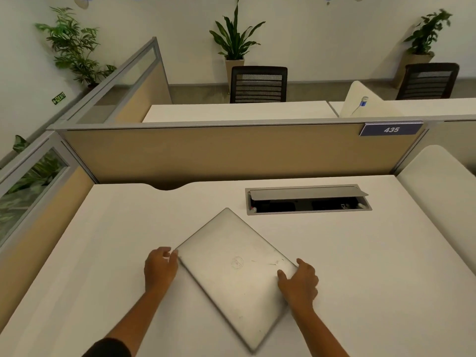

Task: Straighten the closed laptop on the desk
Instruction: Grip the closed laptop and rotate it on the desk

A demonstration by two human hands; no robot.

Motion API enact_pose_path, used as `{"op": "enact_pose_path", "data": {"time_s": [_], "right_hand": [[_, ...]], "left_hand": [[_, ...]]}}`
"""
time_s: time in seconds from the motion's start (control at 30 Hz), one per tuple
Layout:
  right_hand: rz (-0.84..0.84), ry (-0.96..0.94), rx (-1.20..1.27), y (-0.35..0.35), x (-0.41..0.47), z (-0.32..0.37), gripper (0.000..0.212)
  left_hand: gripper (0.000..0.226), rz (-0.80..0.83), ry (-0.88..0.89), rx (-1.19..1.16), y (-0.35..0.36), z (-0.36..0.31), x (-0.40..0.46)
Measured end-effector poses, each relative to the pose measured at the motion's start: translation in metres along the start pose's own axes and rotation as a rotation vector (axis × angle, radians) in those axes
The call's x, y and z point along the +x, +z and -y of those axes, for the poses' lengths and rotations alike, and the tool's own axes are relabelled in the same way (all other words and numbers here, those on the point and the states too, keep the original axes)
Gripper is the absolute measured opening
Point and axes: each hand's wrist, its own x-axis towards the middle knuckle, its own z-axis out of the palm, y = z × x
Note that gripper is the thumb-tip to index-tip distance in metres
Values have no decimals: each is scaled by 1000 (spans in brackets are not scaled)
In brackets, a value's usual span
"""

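Resting askew: closed laptop [235, 271], flat brushed-silver slab, on matte white desk [103, 253].
Left hand [159, 269]: fingers curled against laptop's left corner.
Right hand [300, 284]: gripping its right corner, thumb on lid.

White desk [360, 266], flat and pale, bounded at the far edge by a tan partition. Closed silver laptop [237, 274] lying flat on it, turned diagonally, one corner pointing toward the recessed cable box [307, 199] set into the top, lid half raised. Both hands touching the laptop's side corners.
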Motion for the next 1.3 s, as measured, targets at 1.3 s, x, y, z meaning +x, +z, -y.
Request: {"op": "enact_pose_path", "data": {"time_s": [1.3], "right_hand": [[7,498,891,4,-34,-29,19]], "left_hand": [[28,411,33,37,52,-54,41]]}}
